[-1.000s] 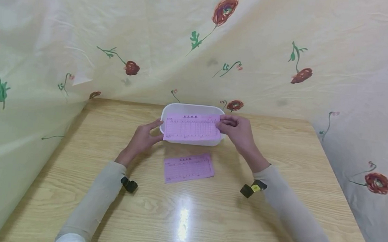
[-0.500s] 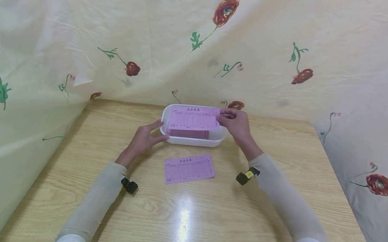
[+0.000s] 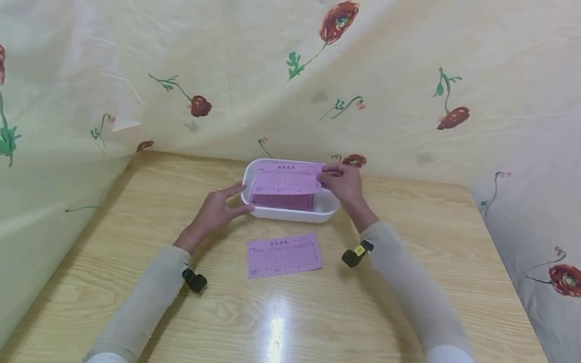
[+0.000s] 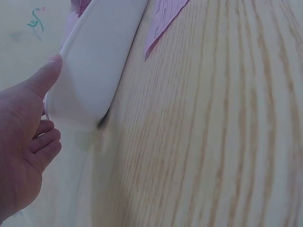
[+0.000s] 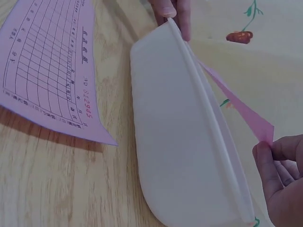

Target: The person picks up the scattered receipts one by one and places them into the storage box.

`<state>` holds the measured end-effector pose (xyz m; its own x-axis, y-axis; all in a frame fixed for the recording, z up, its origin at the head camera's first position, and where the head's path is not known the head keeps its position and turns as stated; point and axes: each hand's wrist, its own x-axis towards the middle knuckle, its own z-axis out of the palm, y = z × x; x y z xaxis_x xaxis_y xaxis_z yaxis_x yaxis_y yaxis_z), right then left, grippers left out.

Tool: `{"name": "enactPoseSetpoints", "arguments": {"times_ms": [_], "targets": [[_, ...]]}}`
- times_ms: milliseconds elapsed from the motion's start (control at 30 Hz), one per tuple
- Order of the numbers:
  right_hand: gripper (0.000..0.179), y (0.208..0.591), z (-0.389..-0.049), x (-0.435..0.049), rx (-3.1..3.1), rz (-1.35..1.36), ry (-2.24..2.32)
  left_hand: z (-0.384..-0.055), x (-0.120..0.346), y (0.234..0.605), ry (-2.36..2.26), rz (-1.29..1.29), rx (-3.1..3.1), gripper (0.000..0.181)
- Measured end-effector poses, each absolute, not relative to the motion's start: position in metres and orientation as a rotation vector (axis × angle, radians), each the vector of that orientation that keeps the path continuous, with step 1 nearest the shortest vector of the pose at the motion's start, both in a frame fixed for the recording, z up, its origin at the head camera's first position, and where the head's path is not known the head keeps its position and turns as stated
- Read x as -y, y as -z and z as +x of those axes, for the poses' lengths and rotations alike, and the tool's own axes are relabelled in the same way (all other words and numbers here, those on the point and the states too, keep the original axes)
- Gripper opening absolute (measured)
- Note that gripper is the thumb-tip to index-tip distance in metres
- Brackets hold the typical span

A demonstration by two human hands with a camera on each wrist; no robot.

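Note:
A white plastic tub (image 3: 292,216) stands at the back of the table. My left hand (image 3: 213,212) grips its left end, thumb at the front rim, as the left wrist view of the tub (image 4: 90,66) also shows. Between thumb and fingers, my right hand (image 3: 344,189) pinches the right edge of a pink printed paper slip (image 3: 285,180), tilted over the tub's opening. More pink paper (image 3: 283,202) lies inside the tub, partly hidden by that slip. In front of the tub, another pink slip (image 3: 284,256) lies slightly askew on the table.
The wood-grain table (image 3: 236,326) reaches back to a flowered cloth (image 3: 249,57) that hangs behind it and along both sides. A bright light reflection falls on the tabletop near its front.
My right hand has carried the pink slip back from the tub's front rim and then slightly left, uncovering paper inside. My left hand has stayed on the tub's left end.

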<state>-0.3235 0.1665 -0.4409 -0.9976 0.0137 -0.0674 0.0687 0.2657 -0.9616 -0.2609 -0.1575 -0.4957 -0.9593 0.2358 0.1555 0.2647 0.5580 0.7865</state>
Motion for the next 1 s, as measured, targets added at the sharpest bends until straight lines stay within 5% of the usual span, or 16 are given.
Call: {"name": "enactPoseSetpoints", "arguments": {"times_ms": [1000], "targets": [[0.027,0.445,-0.335,-0.158,-2.701,-0.068,1.465,-0.263,0.158,0.498,1.371,-0.447,2.745,0.074]]}}
